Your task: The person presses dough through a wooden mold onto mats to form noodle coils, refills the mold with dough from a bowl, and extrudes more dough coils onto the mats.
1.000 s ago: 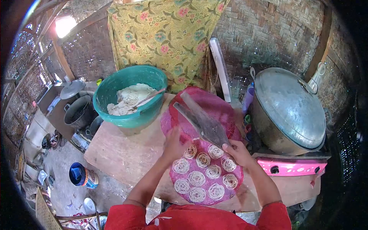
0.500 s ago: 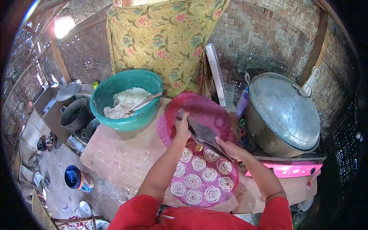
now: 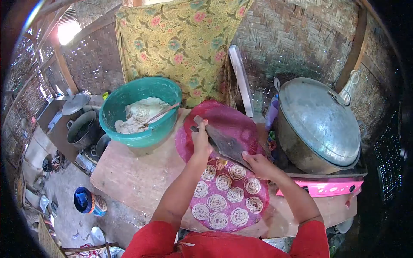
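Observation:
A dark wooden hand press (image 3: 230, 147) for dough strands lies slantwise over the mat, held between both hands. My left hand (image 3: 201, 139) is closed around its far left end, where two handle ends show. My right hand (image 3: 259, 166) grips the near right end. Under the press a small brass-coloured part (image 3: 221, 164) shows, close to the nearest strands. Below are several round white nests of thin dough strands (image 3: 216, 202), laid in rows on a pink-purple round mat (image 3: 254, 218). A second darker pink mat or cloth (image 3: 232, 117) lies at its far side.
A green basin (image 3: 140, 139) of white dough with a stick stands at the table's (image 3: 124, 172) back left. At right a big lidded pot (image 3: 318, 124) sits on a pink stove (image 3: 327, 189). A blue bucket (image 3: 84, 200) is on the floor at left.
The press has shifted slightly, and its two handle ends now show apart at my left hand. My right hand has moved a little. The strand nests look the same.

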The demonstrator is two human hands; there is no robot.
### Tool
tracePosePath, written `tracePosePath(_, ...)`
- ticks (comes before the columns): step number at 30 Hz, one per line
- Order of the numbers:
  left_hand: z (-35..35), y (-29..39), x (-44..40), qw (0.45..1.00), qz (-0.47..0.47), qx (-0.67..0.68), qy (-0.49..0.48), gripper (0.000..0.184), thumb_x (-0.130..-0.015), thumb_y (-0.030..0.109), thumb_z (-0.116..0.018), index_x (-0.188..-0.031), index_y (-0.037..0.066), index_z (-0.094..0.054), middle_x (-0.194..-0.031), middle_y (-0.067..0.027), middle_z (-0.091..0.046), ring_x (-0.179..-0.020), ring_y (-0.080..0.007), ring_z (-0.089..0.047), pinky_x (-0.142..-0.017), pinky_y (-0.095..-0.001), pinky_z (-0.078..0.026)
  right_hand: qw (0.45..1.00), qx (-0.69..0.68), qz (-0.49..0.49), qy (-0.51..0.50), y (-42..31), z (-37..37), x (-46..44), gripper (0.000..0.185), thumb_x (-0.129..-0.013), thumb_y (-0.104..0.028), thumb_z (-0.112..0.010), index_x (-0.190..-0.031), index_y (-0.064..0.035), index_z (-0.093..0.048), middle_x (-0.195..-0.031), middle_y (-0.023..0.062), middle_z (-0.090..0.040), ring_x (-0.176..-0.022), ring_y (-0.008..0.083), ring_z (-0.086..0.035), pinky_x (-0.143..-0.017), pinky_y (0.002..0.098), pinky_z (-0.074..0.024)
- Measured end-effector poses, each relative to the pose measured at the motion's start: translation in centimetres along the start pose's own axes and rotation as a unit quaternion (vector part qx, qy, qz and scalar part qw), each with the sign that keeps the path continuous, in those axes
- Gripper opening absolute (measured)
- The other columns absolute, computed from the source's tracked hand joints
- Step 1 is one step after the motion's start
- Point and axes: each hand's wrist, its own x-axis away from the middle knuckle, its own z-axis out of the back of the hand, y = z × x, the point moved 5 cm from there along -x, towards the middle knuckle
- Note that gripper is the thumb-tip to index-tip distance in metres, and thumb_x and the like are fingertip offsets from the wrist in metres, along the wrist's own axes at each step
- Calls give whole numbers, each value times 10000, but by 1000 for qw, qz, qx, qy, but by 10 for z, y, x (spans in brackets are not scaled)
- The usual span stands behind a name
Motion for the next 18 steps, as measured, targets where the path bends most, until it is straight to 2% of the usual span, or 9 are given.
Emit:
tracePosePath(2,1,-8,-9,1000,-26,-5,5,164,-802,200,-688,-783,114,-550,-763,23,-521,-671,-126,-522,-584,-337,-437,997,73,22,24,2,10,0,751,-898,-641,-341,-872,48,-640,-660,171,-604,-667,277,-612,-686,400,-460)
tracePosePath(3,-1,-6,-11,999,-53,-10,6,151,-808,195,-681,-792,114,-553,-766,25,-520,-672,-127,-522,-593,-331,-435,997,66,12,25,6,11,-5,740,-901,-632,-348,-902,48,-642,-706,198,-616,-731,306,-622,-736,406,-456)
tracePosePath(4,-3,-5,-13,999,-54,-8,6,151,-808,195,-681,-792,114,-553,-766,25,-520,-672,-127,-522,-593,-331,-435,997,69,13,26,10,10,-11,740,-901,-632,-348,-902,48,-642,-706,198,-616,-731,306,-622,-736,406,-456)
tracePosePath(6,-10,-1,-13,998,-50,-42,-18,239,-812,231,-651,-955,60,-563,-896,-47,-565,-804,-207,-576,-729,-400,-487,996,48,53,51,12,10,-18,737,-904,-626,-349,-931,50,-642,-749,219,-632,-760,323,-632,-748,412,-453)
tracePosePath(7,-13,2,-12,998,-51,-40,-19,239,-812,231,-651,-955,60,-563,-896,-47,-565,-804,-207,-576,-729,-400,-487,996,49,54,52,12,9,-19,737,-904,-626,-349,-931,50,-642,-749,219,-632,-760,323,-632,-748,412,-453)
tracePosePath(9,-19,11,-11,997,-70,-14,-23,137,-812,188,-669,-787,104,-564,-736,30,-505,-651,-118,-514,-585,-302,-426,995,48,51,70,10,5,-21,726,-908,-613,-357,-946,56,-635,-767,239,-632,-776,340,-636,-749,419,-451)
tracePosePath(12,-15,21,-5,998,-38,-45,-24,132,-810,176,-661,-769,102,-560,-718,30,-502,-632,-112,-507,-571,-296,-422,996,19,67,57,10,-2,-21,715,-910,-604,-368,-952,59,-633,-754,247,-623,-780,347,-638,-743,422,-451)
tracePosePath(15,-14,22,8,998,-49,-35,-26,129,-808,166,-653,-759,103,-552,-707,28,-498,-615,-116,-501,-562,-301,-418,998,39,42,41,6,-1,-7,699,-912,-590,-381,-926,64,-630,-736,250,-612,-761,341,-634,-729,421,-450)
tracePosePath(18,-12,12,13,998,-55,-34,-14,117,-805,158,-655,-769,100,-560,-719,27,-508,-628,-117,-501,-572,-301,-419,996,51,59,47,11,5,-1,689,-914,-579,-386,-902,65,-629,-734,242,-615,-751,334,-631,-726,420,-451)
